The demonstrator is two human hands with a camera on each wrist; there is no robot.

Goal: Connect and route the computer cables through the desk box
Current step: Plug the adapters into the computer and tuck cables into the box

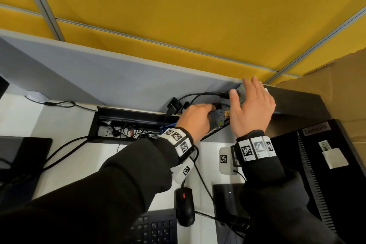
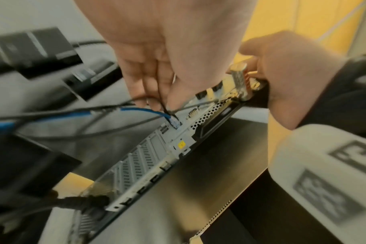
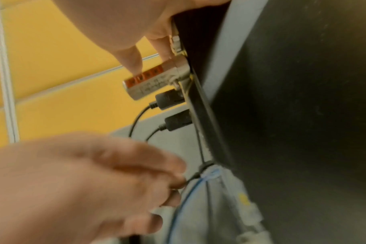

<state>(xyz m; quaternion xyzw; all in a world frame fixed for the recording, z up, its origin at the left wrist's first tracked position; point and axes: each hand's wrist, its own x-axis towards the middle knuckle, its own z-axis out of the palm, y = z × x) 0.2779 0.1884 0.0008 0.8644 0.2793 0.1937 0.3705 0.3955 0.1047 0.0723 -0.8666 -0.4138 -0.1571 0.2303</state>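
A black computer tower point(image 1: 293, 105) lies at the desk's back right, its grey rear panel point(image 2: 157, 148) facing left. My right hand point(image 1: 239, 89) grips the tower's top rear edge, thumb on the panel, fingertips point(image 3: 136, 57) by a combination lock point(image 3: 155, 82). My left hand point(image 1: 212, 108) is at the panel and pinches a thin black cable point(image 2: 167, 112) beside the plugged blue network cable point(image 2: 140, 109). Two black USB plugs point(image 3: 171, 99) sit in ports under the lock. The open desk box point(image 1: 126, 114) holds sockets and tangled cables.
A black mouse point(image 1: 185, 206) and keyboard point(image 1: 156, 228) lie near the front edge. A black Lenovo-marked panel point(image 1: 316, 164) stands at the right, with a cardboard box point(image 1: 336, 89) behind. A power adapter point(image 1: 174, 106) rests by the grey partition point(image 1: 99, 77). A dark device point(image 1: 23, 152) sits left.
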